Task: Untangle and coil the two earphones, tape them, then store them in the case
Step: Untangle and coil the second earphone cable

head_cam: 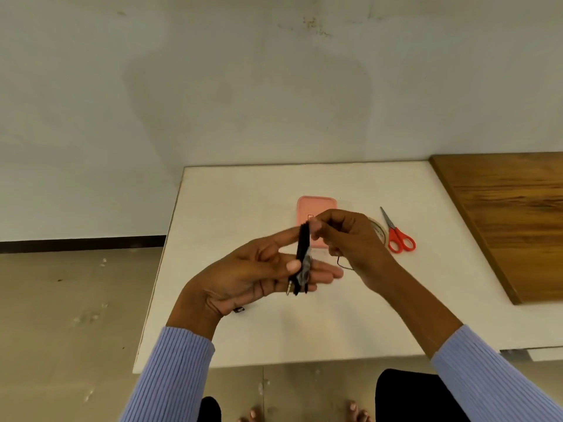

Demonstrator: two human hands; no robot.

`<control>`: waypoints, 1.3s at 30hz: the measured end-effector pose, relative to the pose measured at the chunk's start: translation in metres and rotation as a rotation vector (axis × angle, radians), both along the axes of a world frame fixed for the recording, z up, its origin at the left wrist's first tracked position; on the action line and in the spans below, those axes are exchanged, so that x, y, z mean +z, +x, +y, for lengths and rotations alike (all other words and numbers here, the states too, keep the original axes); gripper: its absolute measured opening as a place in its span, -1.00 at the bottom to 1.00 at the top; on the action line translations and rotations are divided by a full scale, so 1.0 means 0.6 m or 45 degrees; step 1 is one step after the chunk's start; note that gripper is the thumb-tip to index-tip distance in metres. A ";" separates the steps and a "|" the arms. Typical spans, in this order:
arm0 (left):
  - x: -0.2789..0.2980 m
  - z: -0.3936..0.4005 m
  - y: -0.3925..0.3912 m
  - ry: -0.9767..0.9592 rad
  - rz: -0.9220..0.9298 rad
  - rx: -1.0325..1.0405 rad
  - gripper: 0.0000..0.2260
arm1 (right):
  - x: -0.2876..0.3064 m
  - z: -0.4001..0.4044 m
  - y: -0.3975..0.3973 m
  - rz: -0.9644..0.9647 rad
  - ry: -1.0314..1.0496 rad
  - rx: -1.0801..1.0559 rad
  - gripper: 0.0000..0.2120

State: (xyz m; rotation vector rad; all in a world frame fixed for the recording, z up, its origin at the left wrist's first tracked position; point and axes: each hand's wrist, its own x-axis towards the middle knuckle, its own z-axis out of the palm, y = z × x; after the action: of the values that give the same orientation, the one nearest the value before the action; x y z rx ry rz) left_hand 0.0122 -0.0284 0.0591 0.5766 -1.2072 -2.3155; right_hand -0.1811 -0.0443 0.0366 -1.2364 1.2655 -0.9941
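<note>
Left hand (243, 278) gripping black coiled earphone (302, 257) with thumb, above white table (231, 208). Right hand (350, 239) pinching top of coil, thin cord (342, 264) hanging below. Pink case (316, 205) just behind coil. Tape roll (379, 231) and red scissors (399, 236) right of case.

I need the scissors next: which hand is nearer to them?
Right. The right hand is just left of the red scissors; the left hand is farther left, holding the coiled earphone.
</note>
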 end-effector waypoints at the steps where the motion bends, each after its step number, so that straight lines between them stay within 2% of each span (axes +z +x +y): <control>1: 0.000 -0.001 -0.004 0.041 0.024 0.112 -0.57 | -0.006 0.005 0.010 -0.016 0.012 -0.014 -0.89; 5: -0.011 -0.015 -0.015 0.180 0.001 0.509 -0.61 | -0.013 0.025 0.048 0.080 0.068 0.038 -0.72; 10: -0.026 -0.026 -0.005 0.131 -0.193 0.771 -0.81 | -0.027 0.037 0.062 0.623 -0.177 0.243 -0.83; 11: -0.031 -0.028 -0.003 0.109 -0.266 0.793 -0.79 | -0.032 0.039 0.062 0.674 -0.208 0.261 -0.85; 14: -0.044 -0.026 -0.004 -0.015 -0.593 0.796 -0.51 | -0.030 0.040 0.059 0.915 -0.353 0.383 -0.85; 16: -0.047 -0.021 -0.008 -0.100 -0.785 0.714 -0.40 | -0.025 0.034 0.048 1.062 -0.441 0.442 -0.85; 18: -0.047 -0.017 -0.008 -0.119 -0.905 0.574 -0.34 | -0.016 0.024 0.032 1.095 -0.447 0.471 -0.87; 20: -0.042 -0.016 -0.001 -0.059 -0.927 0.411 -0.34 | -0.012 0.014 0.015 1.028 -0.417 0.491 -0.91; 22: -0.030 -0.012 0.007 -0.011 -0.867 0.232 -0.40 | -0.009 0.007 -0.001 0.859 -0.382 0.483 -0.92; 25: -0.018 -0.007 0.015 -0.007 -0.769 0.008 -0.46 | -0.002 0.001 -0.014 0.614 -0.338 0.451 -0.90; 30: -0.008 0.000 0.012 -0.076 -0.572 -0.286 -0.49 | 0.007 -0.004 -0.021 0.364 -0.254 0.389 -0.85; 36: -0.001 -0.001 0.010 -0.083 -0.222 -0.310 -0.50 | 0.006 -0.002 -0.021 0.003 0.003 0.254 -0.91; 39: 0.000 -0.001 0.005 -0.040 -0.130 -0.088 -0.54 | 0.000 0.002 -0.014 -0.262 0.261 0.188 -0.87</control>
State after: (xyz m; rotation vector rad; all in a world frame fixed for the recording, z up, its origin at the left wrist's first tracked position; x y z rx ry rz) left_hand 0.0151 -0.0289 0.0592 0.6586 -1.3270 -2.3446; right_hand -0.1897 -0.0430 0.0366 -1.0258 1.0710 -0.8396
